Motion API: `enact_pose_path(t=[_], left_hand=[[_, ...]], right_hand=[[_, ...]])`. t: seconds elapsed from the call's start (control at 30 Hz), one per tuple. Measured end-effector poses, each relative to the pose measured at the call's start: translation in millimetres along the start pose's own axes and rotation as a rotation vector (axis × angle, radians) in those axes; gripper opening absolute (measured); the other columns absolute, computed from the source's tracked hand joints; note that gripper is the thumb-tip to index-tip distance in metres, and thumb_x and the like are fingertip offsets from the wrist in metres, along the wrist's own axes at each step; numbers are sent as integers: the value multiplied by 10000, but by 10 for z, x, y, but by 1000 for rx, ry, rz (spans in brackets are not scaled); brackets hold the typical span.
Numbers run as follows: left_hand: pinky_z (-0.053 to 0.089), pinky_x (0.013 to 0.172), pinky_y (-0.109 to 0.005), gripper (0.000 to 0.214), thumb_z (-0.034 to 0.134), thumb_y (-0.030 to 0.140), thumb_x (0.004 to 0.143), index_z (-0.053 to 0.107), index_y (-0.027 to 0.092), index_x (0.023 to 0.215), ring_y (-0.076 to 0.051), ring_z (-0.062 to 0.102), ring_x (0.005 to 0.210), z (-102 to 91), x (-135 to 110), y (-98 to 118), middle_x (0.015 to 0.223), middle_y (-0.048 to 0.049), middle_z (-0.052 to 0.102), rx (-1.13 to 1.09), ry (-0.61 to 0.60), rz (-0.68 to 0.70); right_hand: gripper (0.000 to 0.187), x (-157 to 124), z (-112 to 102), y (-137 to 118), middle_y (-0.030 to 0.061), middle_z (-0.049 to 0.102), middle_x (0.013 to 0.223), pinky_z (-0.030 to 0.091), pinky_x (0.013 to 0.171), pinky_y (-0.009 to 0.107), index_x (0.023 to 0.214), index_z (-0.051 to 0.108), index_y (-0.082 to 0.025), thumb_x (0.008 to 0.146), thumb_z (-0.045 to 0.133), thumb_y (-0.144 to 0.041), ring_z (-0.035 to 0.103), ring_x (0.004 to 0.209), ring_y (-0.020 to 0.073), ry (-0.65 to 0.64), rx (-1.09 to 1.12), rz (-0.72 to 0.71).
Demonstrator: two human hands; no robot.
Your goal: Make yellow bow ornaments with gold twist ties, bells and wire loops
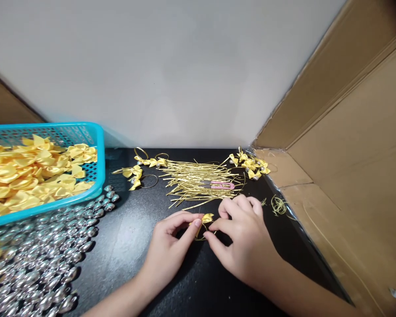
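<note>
A small yellow ribbon bow (207,218) is pinched between the thumb and forefinger of my left hand (173,237), above the black tabletop. Thin gold cord (200,239) loops below the bow. My right hand (242,233) is closed with thumb and forefinger pinching the cord at the loop's right side; its other fingers are curled. Just beyond both hands lies a spread of gold cord lengths (188,180), with pink-handled thread snips (221,185) resting on it. Part of the bow is hidden behind my left fingers.
On the left, a blue basket (100,163) holds many yellow bows, with silver beads (53,251) spread before it. Bows with beads and cord loops sit at back left (136,174) and back right (251,165). Tangled cord scraps (279,205) lie right. Cardboard (350,132) borders the table.
</note>
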State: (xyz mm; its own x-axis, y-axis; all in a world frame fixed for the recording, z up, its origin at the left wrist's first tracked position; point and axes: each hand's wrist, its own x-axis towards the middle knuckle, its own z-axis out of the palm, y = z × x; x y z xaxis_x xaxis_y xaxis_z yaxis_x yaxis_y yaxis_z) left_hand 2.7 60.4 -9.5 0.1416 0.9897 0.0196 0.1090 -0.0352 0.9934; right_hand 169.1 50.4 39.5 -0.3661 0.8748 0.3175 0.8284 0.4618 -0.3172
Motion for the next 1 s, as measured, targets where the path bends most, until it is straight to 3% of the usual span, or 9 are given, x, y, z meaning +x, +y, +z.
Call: enact_pose_path(t=[0.2,0.33,0.43,0.67,0.8,1.0], left_hand=[[535,713,-282,113,657,222,826,768,214,845,-190,690,774,2,0,1,845,-35,768,3,10,23],[531,699,-282,109,652,220,829,761,209,826,-187,682,747,0,-5,-4,839,-33,763,5,13,40],[527,701,-285,111,644,228,839,751,209,817,-192,683,755,-7,-14,-18,834,-32,760,22,12,37],[521,706,-298,136,618,236,866,751,206,879,-200,684,762,-7,-21,-44,831,-38,752,113,-36,68],[524,681,-295,144,611,241,872,750,202,864,-200,684,743,2,-21,-38,823,-40,754,145,-33,77],[527,714,-304,135,619,235,866,750,203,875,-202,689,773,12,-30,-50,861,-46,757,135,-13,74]], right_hand=[[136,20,103,8,36,574,730,277,784,473,721,730,-211,765,702,-337,480,763,219,-88,31,146],[99,58,144,16,5,562,695,320,738,403,696,735,-251,773,687,-212,503,758,194,-160,269,271],[141,105,76,24,-5,541,696,383,719,341,666,696,-218,764,661,-123,519,768,176,-212,519,252],[125,180,-78,92,11,617,837,441,785,304,727,599,-192,847,571,-167,573,837,167,-301,877,270],[113,172,-49,127,0,620,762,436,701,282,771,602,-188,869,549,-205,560,742,155,-286,834,359],[124,169,-28,118,-3,642,726,435,698,281,757,622,-186,861,554,-184,569,714,153,-201,686,322]])
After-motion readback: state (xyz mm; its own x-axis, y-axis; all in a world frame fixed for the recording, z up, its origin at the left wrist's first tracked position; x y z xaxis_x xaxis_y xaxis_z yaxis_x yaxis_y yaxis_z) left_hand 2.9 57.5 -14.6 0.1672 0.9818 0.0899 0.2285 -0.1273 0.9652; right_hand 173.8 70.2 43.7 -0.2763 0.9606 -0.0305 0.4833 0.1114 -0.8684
